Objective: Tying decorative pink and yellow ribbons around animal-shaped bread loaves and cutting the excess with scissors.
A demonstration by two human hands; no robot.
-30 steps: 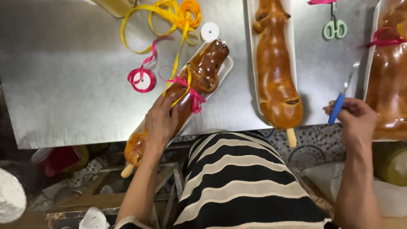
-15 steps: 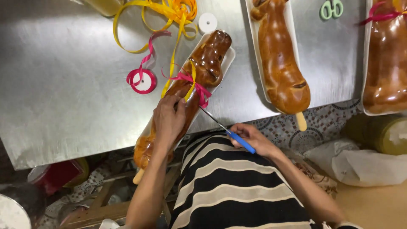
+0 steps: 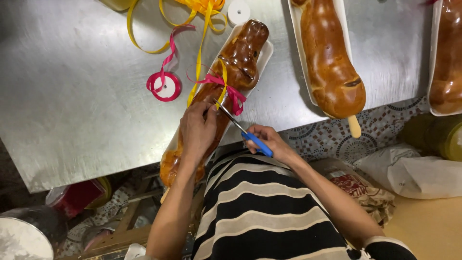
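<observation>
Scissors [image 3: 243, 129] have risen to the pink ribbon [image 3: 226, 89]

Scissors [image 3: 243, 131] right of wrapped loaf [image 3: 226, 82]

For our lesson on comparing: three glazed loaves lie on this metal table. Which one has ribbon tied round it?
The left loaf, under the left hand, wears pink and yellow ribbon; the middle loaf and right loaf are bare.

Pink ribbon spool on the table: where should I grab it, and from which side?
Pinch the pink spool by its round rim, coming straight down from above. It lies flat on the steel table, apart from the loaf; avoid its loose tail curling toward the far edge.
</observation>
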